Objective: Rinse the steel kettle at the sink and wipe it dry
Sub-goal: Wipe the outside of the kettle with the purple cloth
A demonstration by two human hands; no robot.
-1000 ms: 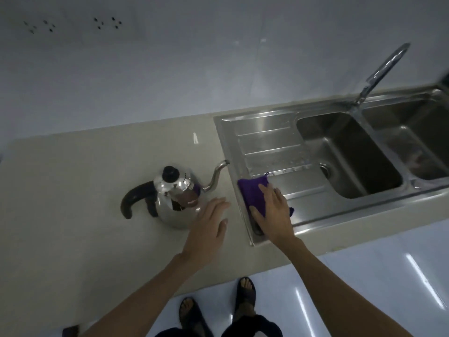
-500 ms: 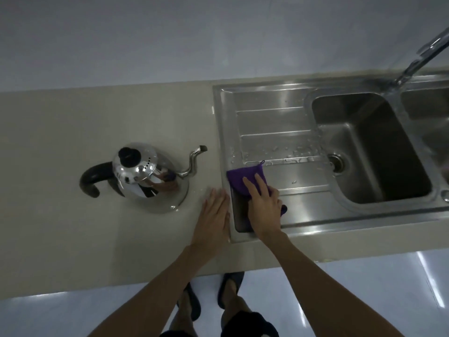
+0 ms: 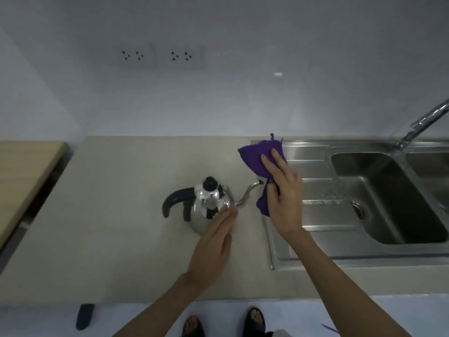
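The steel kettle (image 3: 210,205) stands upright on the beige counter (image 3: 116,227), black handle to the left and thin spout pointing right. My left hand (image 3: 211,249) lies against its near right side, fingers together and flat on the steel. My right hand (image 3: 284,198) holds a purple cloth (image 3: 260,156) lifted above the counter, just right of the spout tip. Part of the cloth hangs below my palm. The sink (image 3: 315,244) lies to the right with its drainboard under my right hand.
A curved tap (image 3: 422,122) rises at the far right over the sink basin (image 3: 388,198). A wooden board (image 3: 21,171) sits at the left edge. Wall sockets (image 3: 160,55) are on the wall behind. My feet in sandals stand below the counter edge.
My right hand lifted the purple cloth off the drainboard and brought it up beside the spout. My left hand moved from the counter onto the kettle's side.
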